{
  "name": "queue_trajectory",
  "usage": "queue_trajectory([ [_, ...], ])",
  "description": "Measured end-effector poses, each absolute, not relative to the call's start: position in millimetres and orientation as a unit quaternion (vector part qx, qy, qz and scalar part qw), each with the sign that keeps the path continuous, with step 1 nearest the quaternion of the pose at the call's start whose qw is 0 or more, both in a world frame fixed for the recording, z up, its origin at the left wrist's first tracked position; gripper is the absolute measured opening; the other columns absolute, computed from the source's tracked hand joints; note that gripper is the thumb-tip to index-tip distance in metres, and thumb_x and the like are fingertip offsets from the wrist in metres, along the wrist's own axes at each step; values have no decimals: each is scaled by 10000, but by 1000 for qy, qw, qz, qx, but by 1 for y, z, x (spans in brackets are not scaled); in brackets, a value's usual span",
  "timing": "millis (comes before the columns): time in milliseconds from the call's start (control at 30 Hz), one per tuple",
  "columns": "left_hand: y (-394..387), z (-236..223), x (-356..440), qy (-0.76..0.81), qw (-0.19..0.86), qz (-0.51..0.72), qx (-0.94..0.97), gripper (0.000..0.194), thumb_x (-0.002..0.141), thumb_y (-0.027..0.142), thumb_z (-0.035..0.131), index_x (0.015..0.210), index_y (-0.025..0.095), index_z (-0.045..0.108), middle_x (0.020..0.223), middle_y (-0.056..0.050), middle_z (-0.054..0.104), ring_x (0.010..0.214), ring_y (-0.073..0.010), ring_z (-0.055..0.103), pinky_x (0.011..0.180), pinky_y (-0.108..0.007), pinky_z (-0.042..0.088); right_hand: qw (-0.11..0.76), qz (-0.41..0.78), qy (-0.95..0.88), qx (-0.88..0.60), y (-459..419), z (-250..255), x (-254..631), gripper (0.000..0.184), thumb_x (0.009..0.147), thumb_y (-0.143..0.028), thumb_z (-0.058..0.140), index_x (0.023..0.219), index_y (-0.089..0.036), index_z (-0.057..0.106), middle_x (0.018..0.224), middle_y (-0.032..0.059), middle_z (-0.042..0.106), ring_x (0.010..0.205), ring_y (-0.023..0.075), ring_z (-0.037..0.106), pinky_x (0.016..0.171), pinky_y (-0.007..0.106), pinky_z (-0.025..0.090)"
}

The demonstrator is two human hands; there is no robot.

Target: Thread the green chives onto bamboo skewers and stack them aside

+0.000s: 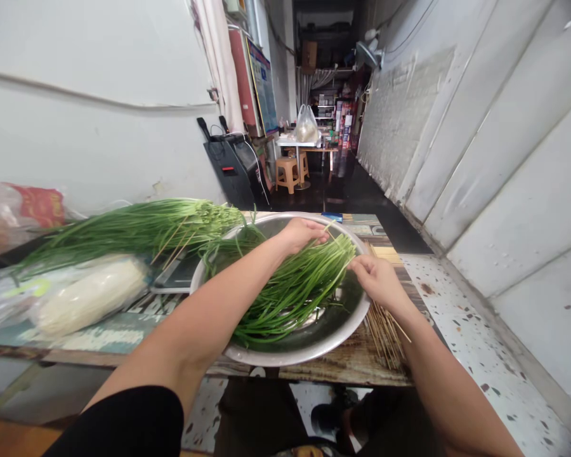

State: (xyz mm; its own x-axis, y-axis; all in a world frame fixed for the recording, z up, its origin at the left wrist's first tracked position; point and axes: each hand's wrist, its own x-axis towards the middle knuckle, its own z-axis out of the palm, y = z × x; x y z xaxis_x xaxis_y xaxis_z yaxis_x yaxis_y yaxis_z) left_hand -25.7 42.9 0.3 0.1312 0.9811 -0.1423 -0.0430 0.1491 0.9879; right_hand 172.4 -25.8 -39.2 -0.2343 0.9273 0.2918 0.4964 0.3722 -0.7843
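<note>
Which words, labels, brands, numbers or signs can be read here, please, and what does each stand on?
None can be read for certain.
Blue board: any print too small.
Red-printed plastic bag: too blurred.
White lettering on the tabletop: too blurred.
Packages at the back: any print too small.

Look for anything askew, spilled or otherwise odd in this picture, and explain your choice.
A few wooden skewers lie askew against the chives left of the metal basin, odd because many others lie bunched at its right.
</note>
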Motion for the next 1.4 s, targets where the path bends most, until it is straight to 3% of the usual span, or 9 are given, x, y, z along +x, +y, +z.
queue_trajectory([
  [333,44,-3,-26,490,579,452,469,52,708,8,673,693,38,634,633,-91,672,565,-111,625,517,-210,463,386,277,-733,-487,-25,-39,173,256,793,-297,460,751,-166,676,685,16,669,619,147,570,600,247,404],
  [1167,40,0,-22,509,590,438,448,69,746,-15,626,697,31,644,594,-69,661,543,-92,621,563,-209,504,377,274,-737,-490,-27,-37,173,254,799,-318,455,726,-177,655,653,12,651,603,154,558,592,266,396],
  [1400,41,-1,-21,506,576,462,446,75,696,-16,677,667,44,642,583,-64,661,543,-103,628,567,-220,511,372,273,-734,-499,-27,-38,172,250,798,-302,459,723,-175,660,647,12,655,588,147,548,576,261,389],
])
